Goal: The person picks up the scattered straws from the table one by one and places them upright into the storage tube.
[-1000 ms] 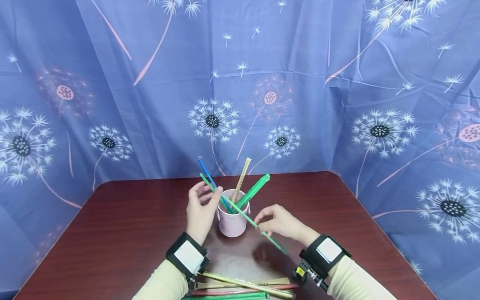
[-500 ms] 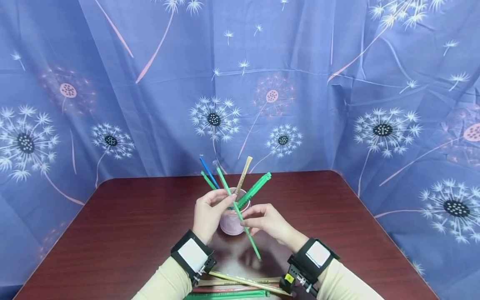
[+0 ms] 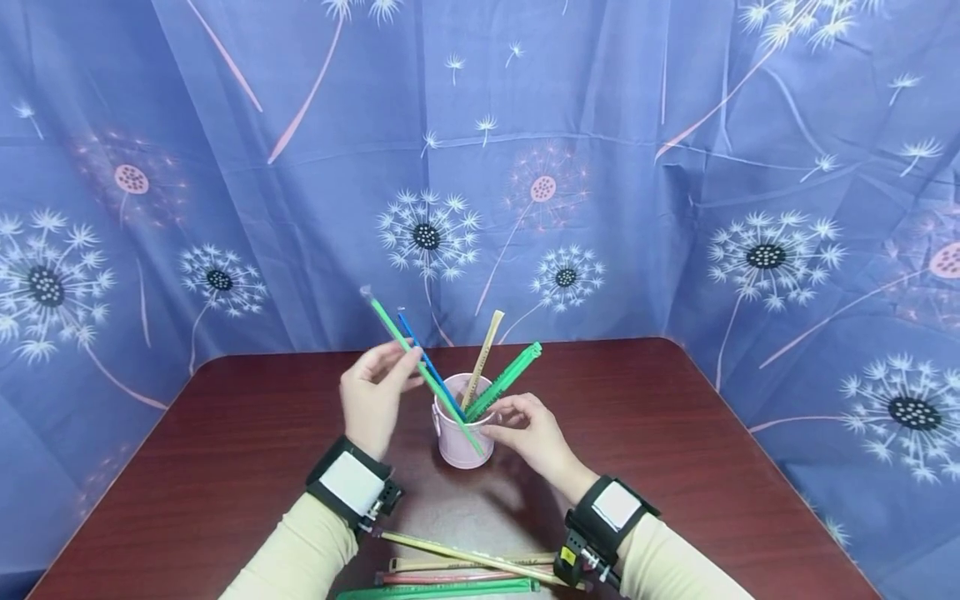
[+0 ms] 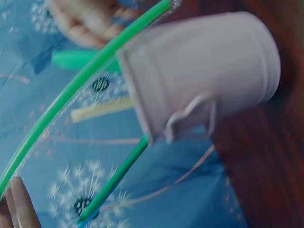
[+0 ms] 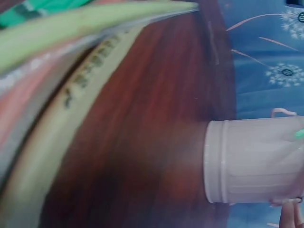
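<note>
My left hand (image 3: 372,396) pinches a light green straw (image 3: 392,323) in a clear wrapper, which slants down across the front of a small pink bucket (image 3: 455,446). In the left wrist view the green straw (image 4: 66,92) passes outside the bucket wall (image 4: 199,61). Beside the bucket's right rim is my right hand (image 3: 536,433), its fingers loosely bent and touching the bucket's side near the handle. Inside the bucket stand a blue straw (image 3: 433,367), a tan straw (image 3: 483,354) and thick green straws (image 3: 513,375).
Several wrapped straws lie at the table's near edge: a yellow one (image 3: 450,550), a tan one (image 3: 480,563), a red one (image 3: 420,577) and green ones (image 3: 450,590). A blue dandelion-print cloth (image 3: 300,208) hangs behind the dark wooden table (image 3: 225,467).
Both hands were on the light green straw half a second ago. My right hand has let go and moved to the bucket's rim; my left has carried the straw up and left.
</note>
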`<act>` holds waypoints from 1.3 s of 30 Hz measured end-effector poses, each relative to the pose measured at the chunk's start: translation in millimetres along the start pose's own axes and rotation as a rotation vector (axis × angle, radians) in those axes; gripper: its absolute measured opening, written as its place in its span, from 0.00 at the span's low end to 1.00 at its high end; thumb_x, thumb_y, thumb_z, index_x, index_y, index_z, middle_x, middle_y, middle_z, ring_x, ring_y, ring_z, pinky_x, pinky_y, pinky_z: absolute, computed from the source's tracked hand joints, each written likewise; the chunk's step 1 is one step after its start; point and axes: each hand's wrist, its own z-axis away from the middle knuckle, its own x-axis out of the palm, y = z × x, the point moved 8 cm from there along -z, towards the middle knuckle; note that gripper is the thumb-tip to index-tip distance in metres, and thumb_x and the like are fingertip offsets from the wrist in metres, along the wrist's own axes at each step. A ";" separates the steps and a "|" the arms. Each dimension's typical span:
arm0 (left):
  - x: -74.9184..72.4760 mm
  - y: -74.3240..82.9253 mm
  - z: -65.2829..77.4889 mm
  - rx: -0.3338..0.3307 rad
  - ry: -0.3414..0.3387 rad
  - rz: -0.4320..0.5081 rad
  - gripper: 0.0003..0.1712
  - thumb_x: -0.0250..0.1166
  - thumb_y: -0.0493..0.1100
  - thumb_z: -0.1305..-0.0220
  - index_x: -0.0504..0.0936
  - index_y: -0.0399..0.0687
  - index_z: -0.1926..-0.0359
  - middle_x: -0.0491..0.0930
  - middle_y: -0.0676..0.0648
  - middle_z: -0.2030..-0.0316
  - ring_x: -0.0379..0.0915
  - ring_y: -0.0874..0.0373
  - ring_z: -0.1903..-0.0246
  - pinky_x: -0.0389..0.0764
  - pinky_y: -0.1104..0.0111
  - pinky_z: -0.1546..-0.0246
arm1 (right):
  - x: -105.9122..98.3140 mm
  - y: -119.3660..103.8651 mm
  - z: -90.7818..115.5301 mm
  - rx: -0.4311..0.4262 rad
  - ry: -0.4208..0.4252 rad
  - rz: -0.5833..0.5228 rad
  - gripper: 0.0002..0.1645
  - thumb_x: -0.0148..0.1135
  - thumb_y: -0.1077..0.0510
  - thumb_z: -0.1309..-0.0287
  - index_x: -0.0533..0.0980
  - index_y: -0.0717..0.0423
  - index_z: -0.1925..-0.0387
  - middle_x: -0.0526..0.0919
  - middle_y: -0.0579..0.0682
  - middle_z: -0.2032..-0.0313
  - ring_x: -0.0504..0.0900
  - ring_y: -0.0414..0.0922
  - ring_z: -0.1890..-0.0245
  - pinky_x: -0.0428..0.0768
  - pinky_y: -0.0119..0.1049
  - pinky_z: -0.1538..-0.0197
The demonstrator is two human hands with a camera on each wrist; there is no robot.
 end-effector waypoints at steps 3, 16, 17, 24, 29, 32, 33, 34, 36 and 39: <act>-8.0 12.3 -9.9 0.059 0.039 0.029 0.12 0.69 0.31 0.40 0.83 0.27 0.55 0.87 0.57 0.70 0.85 0.62 0.73 0.87 0.62 0.69 | 3.5 2.5 1.0 -0.032 0.000 0.096 0.16 0.78 0.58 0.54 0.85 0.55 0.60 0.79 0.57 0.61 0.80 0.53 0.60 0.80 0.41 0.55; -21.0 20.7 -21.2 0.088 0.138 0.076 0.10 0.70 0.34 0.40 0.85 0.35 0.57 0.87 0.56 0.71 0.84 0.64 0.73 0.87 0.65 0.69 | 8.1 2.1 2.1 -0.065 0.084 0.196 0.25 0.78 0.53 0.53 0.78 0.57 0.55 0.86 0.52 0.56 0.83 0.49 0.51 0.82 0.48 0.47; -20.8 18.3 -20.7 0.083 0.134 0.066 0.10 0.70 0.34 0.40 0.85 0.35 0.58 0.86 0.57 0.71 0.84 0.64 0.72 0.87 0.65 0.69 | 7.9 1.9 2.2 -0.062 0.083 0.198 0.26 0.78 0.53 0.53 0.77 0.56 0.54 0.86 0.51 0.57 0.84 0.48 0.52 0.82 0.48 0.48; -18.7 -10.6 -12.3 -0.016 0.083 -0.064 0.12 0.70 0.34 0.40 0.84 0.31 0.56 0.88 0.48 0.65 0.85 0.64 0.69 0.87 0.65 0.67 | 7.4 -0.9 1.2 -0.084 0.081 0.276 0.23 0.77 0.49 0.52 0.79 0.51 0.56 0.87 0.48 0.56 0.84 0.47 0.54 0.81 0.45 0.54; -15.2 -34.2 -5.0 -0.098 0.035 -0.149 0.14 0.69 0.35 0.39 0.83 0.29 0.54 0.85 0.33 0.58 0.85 0.65 0.68 0.87 0.66 0.66 | 7.6 -3.4 0.2 -0.092 0.078 0.323 0.23 0.77 0.48 0.52 0.79 0.51 0.56 0.87 0.48 0.55 0.84 0.48 0.52 0.80 0.44 0.53; -13.7 -46.2 -0.3 -0.138 0.017 -0.210 0.14 0.69 0.36 0.39 0.83 0.31 0.54 0.85 0.32 0.57 0.85 0.65 0.67 0.87 0.66 0.66 | 7.3 -5.3 -0.7 -0.101 0.077 0.353 0.23 0.77 0.48 0.53 0.79 0.51 0.57 0.88 0.48 0.56 0.84 0.46 0.56 0.79 0.42 0.56; -13.1 -49.5 1.4 -0.150 0.011 -0.229 0.15 0.69 0.37 0.39 0.83 0.32 0.54 0.85 0.32 0.57 0.85 0.64 0.67 0.87 0.66 0.66 | 7.1 -6.3 -0.6 -0.101 0.076 0.366 0.23 0.77 0.47 0.53 0.79 0.51 0.57 0.88 0.48 0.57 0.84 0.45 0.58 0.79 0.41 0.58; -12.5 -52.9 3.1 -0.164 0.006 -0.245 0.15 0.70 0.38 0.38 0.83 0.32 0.54 0.85 0.33 0.57 0.85 0.63 0.66 0.87 0.66 0.67 | 6.9 -6.6 -0.7 -0.100 0.076 0.379 0.23 0.77 0.47 0.54 0.79 0.50 0.58 0.88 0.47 0.58 0.83 0.44 0.61 0.78 0.39 0.60; -11.3 -58.3 6.1 -0.186 -0.005 -0.266 0.15 0.70 0.38 0.38 0.83 0.33 0.53 0.85 0.33 0.57 0.86 0.58 0.65 0.87 0.67 0.67 | 6.1 -7.4 -0.8 -0.097 0.078 0.404 0.23 0.77 0.45 0.54 0.79 0.49 0.58 0.88 0.45 0.60 0.81 0.43 0.64 0.75 0.36 0.64; -10.5 -63.3 9.3 -0.208 -0.017 -0.267 0.16 0.70 0.38 0.38 0.82 0.33 0.53 0.85 0.33 0.57 0.87 0.51 0.63 0.87 0.67 0.68 | 4.9 -7.8 -1.0 -0.083 0.078 0.440 0.22 0.77 0.43 0.54 0.80 0.46 0.59 0.88 0.42 0.62 0.79 0.41 0.69 0.72 0.34 0.69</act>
